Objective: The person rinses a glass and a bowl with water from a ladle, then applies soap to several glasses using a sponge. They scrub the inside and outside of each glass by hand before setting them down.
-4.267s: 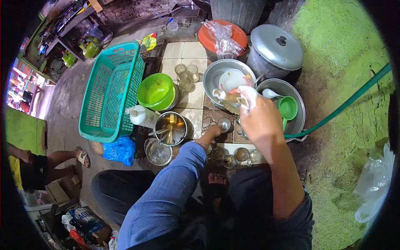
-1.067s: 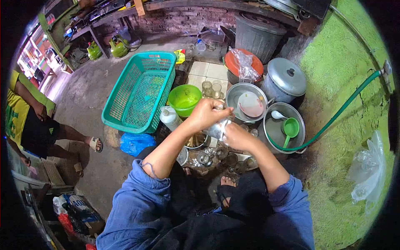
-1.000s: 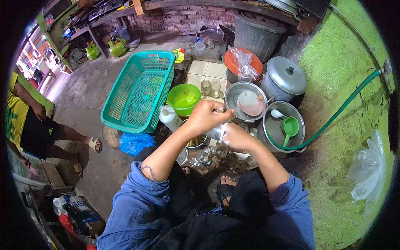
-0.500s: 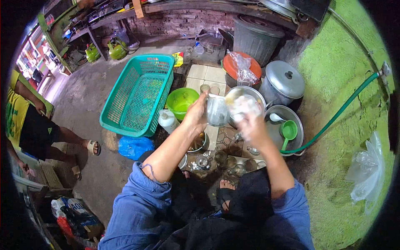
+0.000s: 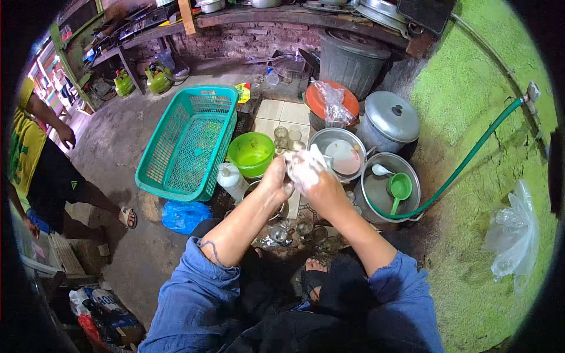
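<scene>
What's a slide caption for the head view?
Left hand and right hand close together, white foam on the right, between a teal basket and a pot holding a green dipper.

Vs. 0.5 s ago: right hand (image 5: 322,189), then a blur apart to the right, now brought in against left hand (image 5: 275,179), foamy wad (image 5: 305,169) at the meeting point; glass, plain in left hand then, now not discernible; view tipped up, more of pots (image 5: 210,6) showing; vs. 4.3 s ago: left hand raised from low glasses (image 5: 278,234); more of co-worker's shirt (image 5: 25,157) in view.
</scene>
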Motion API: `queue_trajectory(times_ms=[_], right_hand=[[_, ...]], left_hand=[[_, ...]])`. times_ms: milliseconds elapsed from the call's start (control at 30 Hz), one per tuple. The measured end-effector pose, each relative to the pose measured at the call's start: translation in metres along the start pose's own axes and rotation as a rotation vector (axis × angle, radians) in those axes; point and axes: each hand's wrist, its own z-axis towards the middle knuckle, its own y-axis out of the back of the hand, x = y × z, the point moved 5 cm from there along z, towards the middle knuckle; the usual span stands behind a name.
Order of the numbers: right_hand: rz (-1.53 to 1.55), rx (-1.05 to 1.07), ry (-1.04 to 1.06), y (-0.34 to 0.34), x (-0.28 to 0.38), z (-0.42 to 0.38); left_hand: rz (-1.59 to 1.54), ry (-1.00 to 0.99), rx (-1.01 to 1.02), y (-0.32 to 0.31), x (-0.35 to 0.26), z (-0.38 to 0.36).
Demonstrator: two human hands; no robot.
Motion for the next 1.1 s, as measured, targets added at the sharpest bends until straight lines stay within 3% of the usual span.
queue_trajectory(times_ms=[33, 67, 167, 233, 300, 367, 467, 500, 567, 600, 733, 900, 967, 1033, 1100], right_hand=[[0.023, 0.032, 0.046, -0.002, 0.005, -0.004], [0.092, 0.113, 0.033, 0.002, 0.007, -0.008], [0.085, 0.094, 0.013, 0.013, -0.01, -0.007], [-0.079, 0.036, 0.036, 0.015, -0.019, 0.003], [-0.045, -0.243, -0.111, 0.028, -0.024, 0.016], [0.026, -0.166, -0.218, 0.011, -0.019, -0.001], [0.011, 0.01, 0.134, 0.007, 0.01, -0.005], [0.012, 0.005, 0.132, 0.007, 0.008, -0.006], [0.298, -0.066, -0.042, 0.006, -0.007, -0.011], [0.361, -0.23, 0.003, 0.007, -0.01, -0.011], [0.44, -0.469, -0.176, 0.029, -0.016, 0.006], [0.643, -0.362, -0.269, 0.019, -0.031, 0.01], [1.036, -0.359, -0.407, 0.004, -0.04, 0.005], [1.031, -0.345, -0.482, -0.005, -0.034, -0.007], [1.034, -0.473, -0.54, -0.016, -0.028, -0.019]], left_hand=[[-0.057, 0.069, 0.002, 0.005, -0.001, 0.0], [0.038, 0.046, -0.122, 0.019, -0.008, 0.006], [0.067, -0.063, -0.025, 0.015, -0.017, 0.008], [0.057, -0.125, -0.063, 0.01, -0.014, 0.008], [0.045, -0.098, -0.128, 0.002, -0.009, 0.0], [0.057, -0.068, -0.169, 0.003, -0.008, 0.001], [-0.152, 0.03, 0.107, 0.002, -0.01, 0.006], [-0.147, 0.03, 0.106, 0.004, -0.011, 0.008], [-0.105, -0.006, 0.113, -0.005, -0.015, 0.005], [-0.113, -0.011, 0.207, -0.006, -0.012, 0.013], [-0.303, 0.134, 0.338, -0.014, 0.008, 0.01], [-0.413, 0.305, 0.486, -0.013, 0.024, 0.011], [-0.391, 0.324, 0.371, -0.008, 0.029, 0.012], [-0.397, 0.26, 0.334, -0.007, 0.023, 0.012], [-0.403, 0.195, 0.296, -0.003, 0.011, 0.015]])
